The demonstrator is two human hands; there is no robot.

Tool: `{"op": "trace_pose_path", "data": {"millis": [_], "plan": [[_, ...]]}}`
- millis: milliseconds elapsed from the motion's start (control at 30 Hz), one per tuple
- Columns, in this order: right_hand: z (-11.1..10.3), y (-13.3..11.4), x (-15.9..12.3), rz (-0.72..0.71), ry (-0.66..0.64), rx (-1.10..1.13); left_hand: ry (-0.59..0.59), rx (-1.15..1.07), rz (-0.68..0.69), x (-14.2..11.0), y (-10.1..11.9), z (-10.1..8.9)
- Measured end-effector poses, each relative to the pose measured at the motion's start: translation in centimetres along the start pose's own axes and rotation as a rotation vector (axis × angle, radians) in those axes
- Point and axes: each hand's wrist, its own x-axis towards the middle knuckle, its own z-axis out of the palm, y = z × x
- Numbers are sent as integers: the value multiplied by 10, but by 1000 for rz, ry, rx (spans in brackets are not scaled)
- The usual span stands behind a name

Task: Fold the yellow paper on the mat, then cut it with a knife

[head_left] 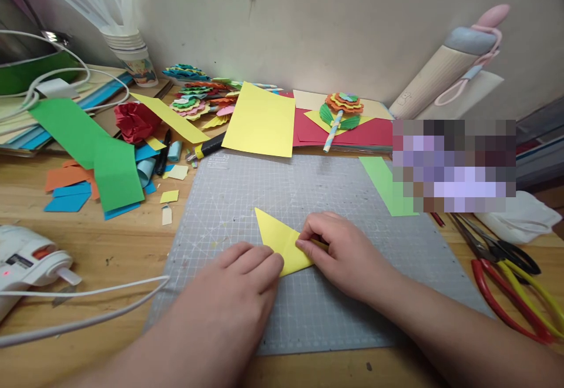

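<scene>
A folded piece of yellow paper [282, 241], pointed at its upper left, lies on the grey cutting mat [247, 188]. My right hand [337, 244] pinches its right side between thumb and forefinger. At the lower left edge, my left hand [251, 267] has its fingers curled together against the same paper; its thumb and the gripped corner are hidden from view. Between the two hands a faint crease runs across the paper.
A hot glue gun [30, 265] and white cables lie at left, beside green paper strips [117, 174]. Behind the mat are a yellow sheet [262, 121], a utility knife [209, 146] and a paper flower [343, 106]. Red-and-yellow-handled scissors [511, 300] rest at right.
</scene>
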Motion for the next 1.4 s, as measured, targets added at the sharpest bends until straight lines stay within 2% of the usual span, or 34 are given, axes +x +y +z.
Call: {"op": "trace_pose_path", "data": {"millis": [133,633,800,933,1000,1133,1200,1300,1400], "plan": [[1,0,1,31,26,13,106,36,53,-3,-1,13],[1,3,1,-18,9,2,99,-4,110,-6,-8,18],[1,2,-1,30,-2,39,95,5,102,-6,-6,13],[1,3,-3,148,11,182,88,-32,90,-6,-4,4],[-2,5,-3,160,-16,281,74,-69,58,-5,-4,1],[-18,14,-3,73,-165,438,60,-145,-49,0,-10,0],[-29,17,-4,-38,-251,451,66,-147,-42,1,-14,0],[-42,12,-8,-265,-350,365,97,-103,20,-2,-18,0],[-45,3,-13,-357,-376,230,133,-28,40,-7,-20,0]]}}
